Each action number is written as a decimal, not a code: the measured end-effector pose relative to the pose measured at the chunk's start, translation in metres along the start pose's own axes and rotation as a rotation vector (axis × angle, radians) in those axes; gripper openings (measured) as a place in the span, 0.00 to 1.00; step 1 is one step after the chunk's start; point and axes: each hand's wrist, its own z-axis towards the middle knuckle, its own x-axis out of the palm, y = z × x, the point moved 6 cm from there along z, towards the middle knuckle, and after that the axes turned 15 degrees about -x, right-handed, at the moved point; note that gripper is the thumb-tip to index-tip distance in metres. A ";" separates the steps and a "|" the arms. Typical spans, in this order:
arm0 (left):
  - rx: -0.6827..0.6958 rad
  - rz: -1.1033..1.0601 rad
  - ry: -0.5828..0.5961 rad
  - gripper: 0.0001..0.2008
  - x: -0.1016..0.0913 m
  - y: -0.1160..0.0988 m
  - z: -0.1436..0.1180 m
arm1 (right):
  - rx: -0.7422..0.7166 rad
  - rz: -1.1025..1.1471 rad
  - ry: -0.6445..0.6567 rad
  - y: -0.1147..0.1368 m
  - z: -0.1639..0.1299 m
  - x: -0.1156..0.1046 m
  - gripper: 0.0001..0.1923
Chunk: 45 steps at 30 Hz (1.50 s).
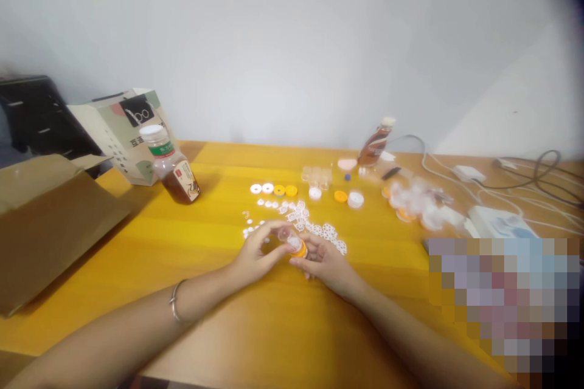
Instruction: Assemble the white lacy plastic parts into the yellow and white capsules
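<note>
Both forearms converge mid-table: the left hand [258, 252] pinches a small clear piece [285, 233] directly above the orange cap [298, 248] gripped by the right hand [322, 261]. Loose white rings [314, 226] lie just beyond the fingertips.

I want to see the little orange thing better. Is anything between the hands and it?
No. Both the left hand and the right hand already touch the small orange cap piece, holding it together above the yellow table. Nothing visible sits between them.
</note>
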 end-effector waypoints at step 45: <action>0.010 0.108 0.034 0.15 0.005 0.000 0.001 | 0.011 -0.029 0.009 0.004 -0.001 0.001 0.20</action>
